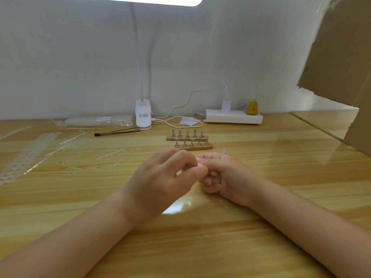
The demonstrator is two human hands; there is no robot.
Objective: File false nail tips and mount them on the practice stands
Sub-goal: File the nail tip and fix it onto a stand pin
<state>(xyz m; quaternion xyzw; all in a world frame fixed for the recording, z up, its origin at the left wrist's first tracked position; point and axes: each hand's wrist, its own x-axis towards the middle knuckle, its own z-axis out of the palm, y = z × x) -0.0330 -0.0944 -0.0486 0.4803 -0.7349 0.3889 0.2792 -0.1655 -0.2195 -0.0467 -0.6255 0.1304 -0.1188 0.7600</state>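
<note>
A glossy, light yellow wooden desk (261, 207) with visible grain runs back to a plain white wall (70, 57). At the foot of that wall a white clip-on lamp base (143, 115) stands on the desk; its thin white neck (138, 57) rises to a bright lamp head (140, 0) at the top edge. Right of the base lies a white power strip (233, 116). Further right, a brown cardboard sheet (341, 57) leans inward.

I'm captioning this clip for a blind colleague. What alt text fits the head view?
Two bare hands meet over a wooden table, the left hand and right hand together working a small pink item pinched at their fingertips. Behind them stand two wooden practice stands with metal holders, a clip lamp and a white power strip.
</note>
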